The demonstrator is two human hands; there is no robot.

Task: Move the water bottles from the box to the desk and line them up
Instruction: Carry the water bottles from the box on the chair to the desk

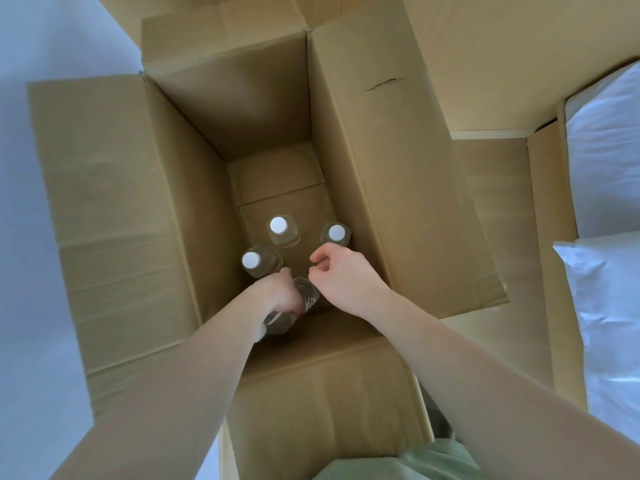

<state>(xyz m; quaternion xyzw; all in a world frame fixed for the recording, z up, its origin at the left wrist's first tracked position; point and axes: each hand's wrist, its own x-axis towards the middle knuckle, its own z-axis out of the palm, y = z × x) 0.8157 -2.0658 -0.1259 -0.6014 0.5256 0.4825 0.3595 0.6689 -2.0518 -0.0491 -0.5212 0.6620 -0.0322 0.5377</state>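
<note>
**Both hands down in the box, one bottle in the left grip**

The left hand [282,294] is reaching deep into the box [398,188], its fingers curling round a clear bottle [306,292] that is lying tilted against the near wall; this grip is holding the bottle by its body, and the cap is hidden under the hand. Just beside it, the right hand [341,277] is hovering with fingers loosely curled and thumb close to the forefinger, holding nothing; whether it is touching the gripped bottle I cannot tell.

Three more bottles are standing upright on the box floor beyond the hands, each showing a white cap: one at the left [251,260], just beyond the left hand, one in the middle [278,225], and one at the right [336,232], just above the right hand's knuckles. The far half of the box floor is showing bare cardboard.

The box's flaps are standing open on all sides. A second carton [502,202] is sitting against its right side, and white bedding [609,188] is lying beyond that. A green garment [415,462] is showing at the bottom edge.
</note>
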